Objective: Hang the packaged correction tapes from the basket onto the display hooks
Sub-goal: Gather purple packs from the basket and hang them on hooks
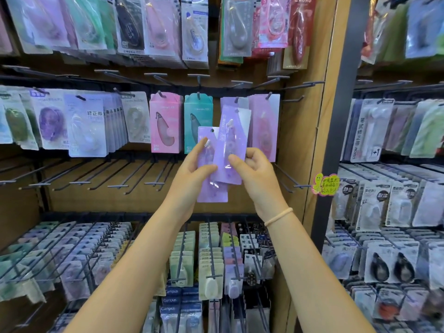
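Observation:
My left hand [192, 168] grips a purple correction tape pack [211, 193] by its left edge, thumb across the front. My right hand [252, 169] pinches a second purple pack [231, 140], tilted right and raised in front of the first. Its top sits just below a display hook [236, 100] that holds a matching purple pack [234, 102]. A further pinkish-purple pack [264, 126] hangs on the hook to the right. The basket is out of view.
Pink [165, 126] and teal [197, 118] boxed tapes hang left of the purple ones. A row of bare hooks [101, 181] juts out below. Full hooks of tapes [211, 260] fill the lower shelf. A wooden side panel [310, 140] and dark post [341, 116] stand at the right.

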{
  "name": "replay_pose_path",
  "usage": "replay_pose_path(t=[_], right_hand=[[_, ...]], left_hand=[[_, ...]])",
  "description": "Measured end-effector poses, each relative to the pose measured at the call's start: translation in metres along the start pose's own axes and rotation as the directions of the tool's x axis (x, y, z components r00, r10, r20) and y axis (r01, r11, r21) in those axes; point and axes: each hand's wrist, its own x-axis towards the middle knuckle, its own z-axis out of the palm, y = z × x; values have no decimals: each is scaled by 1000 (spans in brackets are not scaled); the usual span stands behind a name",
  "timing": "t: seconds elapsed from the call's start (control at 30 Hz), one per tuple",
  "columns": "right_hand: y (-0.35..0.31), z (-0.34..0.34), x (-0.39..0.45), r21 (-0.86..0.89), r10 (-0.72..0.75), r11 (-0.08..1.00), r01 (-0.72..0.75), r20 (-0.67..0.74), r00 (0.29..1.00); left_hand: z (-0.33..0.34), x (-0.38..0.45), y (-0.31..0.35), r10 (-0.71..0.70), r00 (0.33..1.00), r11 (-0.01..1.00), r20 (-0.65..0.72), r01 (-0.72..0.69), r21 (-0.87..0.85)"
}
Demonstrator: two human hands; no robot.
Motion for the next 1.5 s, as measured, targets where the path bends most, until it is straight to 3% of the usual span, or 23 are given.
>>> replay_pose_path(t=[0.57, 0.8, 0.9, 1.0, 1.07, 1.17, 1.27, 1.5], right_hand=[[-5, -1, 30, -53, 9, 998, -16, -131, 991], [5, -3, 38, -178, 155, 965, -193, -209, 966], [7, -16, 31, -459, 21, 879, -129, -233, 972], [6, -27, 18, -656, -267, 754, 46, -241, 933], [4, -29, 14, -572, -335, 805, 157, -221, 916], [3, -25, 13, -318, -209, 930, 186, -40, 977], [4, -22, 18, -312, -232, 918, 247, 87, 969], [6, -23, 29, -315, -263, 915, 253, 11, 965]], left_hand=[[-15, 8, 2, 107, 994, 992, -17, -106, 70], [-16, 10, 3, 50, 996, 998, -74, -52, -25], [-14, 10, 1, 23, 997, 999, -73, -26, -41], [-7, 12, 1, 14, 997, 997, -71, -20, -75], [1, 15, 4, 10, 998, 996, -58, -15, -89], [14, 23, 9, 2, 1000, 999, -32, -4, -51], [26, 35, 11, 15, 1000, 999, -21, -15, -28], [34, 55, 12, 17, 999, 993, -28, -13, 116]])
